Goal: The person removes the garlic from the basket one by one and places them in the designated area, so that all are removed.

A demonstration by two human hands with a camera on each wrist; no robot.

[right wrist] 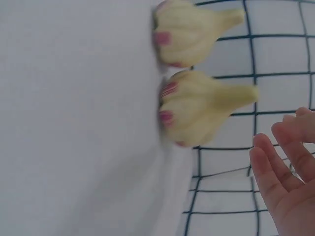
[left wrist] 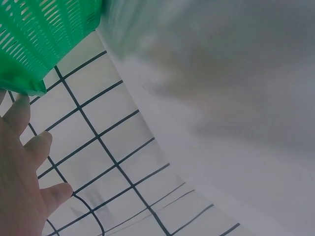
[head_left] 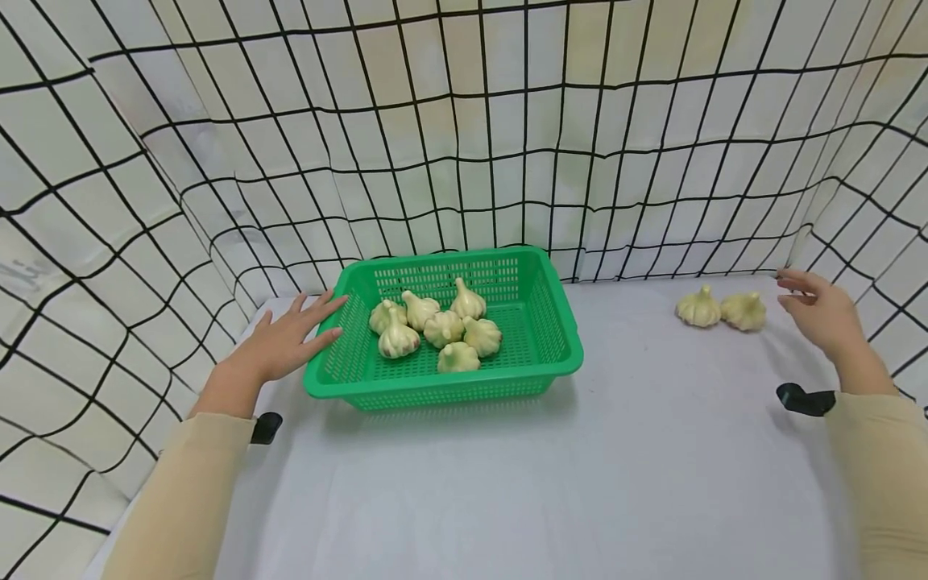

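Note:
A green plastic basket with slotted walls stands left of centre, several garlic bulbs grouped inside it. My left hand is at its left rim, fingers spread and straight; in the left wrist view a finger meets the basket's edge. Two more garlic bulbs sit side by side on the table at the right, one left of the other. My right hand is just right of this pair, fingers loosely bent and holding nothing. The right wrist view shows a gap between that hand and the nearer bulb.
Black grid netting over white sheeting rises behind the table and along both sides. A white cloth covers the tabletop. A dark strap end sticks out at the right wrist, another at the left.

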